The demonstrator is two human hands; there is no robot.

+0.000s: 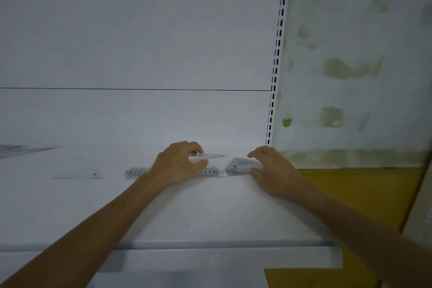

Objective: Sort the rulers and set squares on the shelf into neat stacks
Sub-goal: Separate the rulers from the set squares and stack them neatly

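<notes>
Set square: a clear set square [211, 156] is held just above the shelf [210, 217], toward its back edge and right of the middle. Its pointed tip aims right at the stack.
Stack: the stack of set squares [238, 166] lies flat near the right end of the shelf, just beside the held piece and apart from its tip.
Rulers: 1 ruler [136, 172] lies parallel to the front edge, its middle hidden under the left hand. A 2nd, fainter ruler [78, 175] lies well to its left, apart from it.
Step in hand: judged to be adding 1 set square to the stack. The rulers are not yet gathered.
Next move: the piece probably has to travel right and come down flat, with its edges matched to those below. Clear plastic is likely to slide, so the stack needs bracing.
Left hand: the left hand [180, 163] pinches the set square between thumb and curled fingers.
Right hand: the right hand [271, 168] brackets the stack, with the thumb at its near right corner and the fingers arched over its far side. Blur hides how firm the contact is.
Surroundings: a slotted upright [275, 65] rises at the back right corner of the shelf.
</notes>
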